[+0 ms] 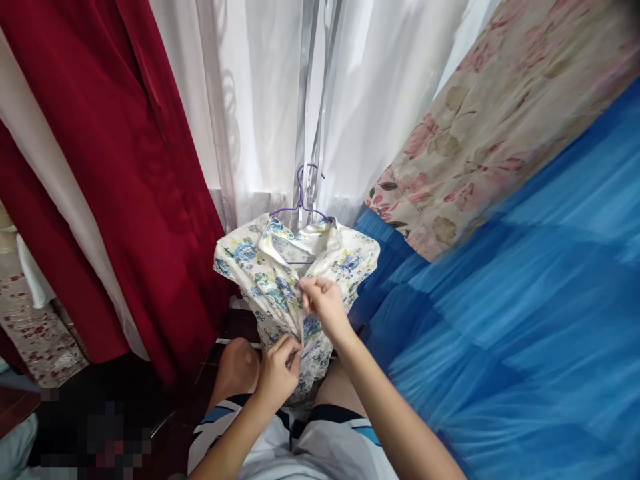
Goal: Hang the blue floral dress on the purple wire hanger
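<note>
A white shirt with blue and green flowers (pixel 260 267) hangs on a purple wire hanger (pixel 301 200) in front of me, above my knees. My right hand (pixel 325 303) pinches the shirt's front placket just below the collar. Lower down, my left hand (pixel 277 373) is closed on the same front edge of the shirt. Both hands grip the fabric with curled fingers. The hanger's hook rests against a pale vertical pole (pixel 313 100) among the curtains.
Dark red curtains (pixel 125 167) hang at the left and sheer white curtains (pixel 250 100) behind the shirt. A blue bedsheet (pixel 525 300) fills the right side, with a floral cloth (pixel 500 120) above it. My knees and white shorts (pixel 320 447) are at the bottom.
</note>
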A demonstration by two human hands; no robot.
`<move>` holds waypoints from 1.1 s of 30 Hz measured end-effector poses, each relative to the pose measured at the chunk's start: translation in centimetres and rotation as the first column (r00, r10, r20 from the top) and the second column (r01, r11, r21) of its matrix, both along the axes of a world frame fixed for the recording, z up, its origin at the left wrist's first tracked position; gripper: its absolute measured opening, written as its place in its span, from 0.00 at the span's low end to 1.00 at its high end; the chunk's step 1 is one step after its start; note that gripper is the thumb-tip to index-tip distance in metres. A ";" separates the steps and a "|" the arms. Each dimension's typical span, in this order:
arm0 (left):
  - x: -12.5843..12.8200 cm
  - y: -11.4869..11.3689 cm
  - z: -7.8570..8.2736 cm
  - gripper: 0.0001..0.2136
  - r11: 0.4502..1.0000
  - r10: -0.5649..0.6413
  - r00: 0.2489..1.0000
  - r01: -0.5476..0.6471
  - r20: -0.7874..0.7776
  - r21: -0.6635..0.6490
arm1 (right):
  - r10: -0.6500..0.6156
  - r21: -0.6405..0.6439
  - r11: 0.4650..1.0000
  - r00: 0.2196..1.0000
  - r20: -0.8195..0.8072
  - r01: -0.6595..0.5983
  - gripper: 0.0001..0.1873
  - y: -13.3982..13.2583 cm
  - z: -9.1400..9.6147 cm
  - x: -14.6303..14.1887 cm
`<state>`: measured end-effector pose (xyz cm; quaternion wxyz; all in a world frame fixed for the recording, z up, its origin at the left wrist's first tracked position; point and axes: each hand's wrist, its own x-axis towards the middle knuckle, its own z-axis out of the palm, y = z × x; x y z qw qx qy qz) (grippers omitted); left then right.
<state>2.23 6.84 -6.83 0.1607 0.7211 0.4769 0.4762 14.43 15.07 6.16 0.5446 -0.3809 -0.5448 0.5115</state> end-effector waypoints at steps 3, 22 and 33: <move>0.0 -0.4 -0.2 0.08 0.998 -0.055 0.996 0.054 -0.064 -0.019 | -0.058 0.129 0.990 0.998 -0.006 0.058 0.14 3.6 5.2 -0.6; -3.2 9.9 23.4 0.12 0.846 0.091 0.970 0.043 -0.225 0.532 | -0.351 0.508 0.843 0.897 0.266 0.179 0.12 1.6 4.9 1.2; -17.7 15.2 15.1 0.13 0.834 0.439 0.719 -0.549 0.539 0.054 | -0.174 0.325 0.946 0.837 0.519 -0.004 0.10 -1.0 -2.6 2.7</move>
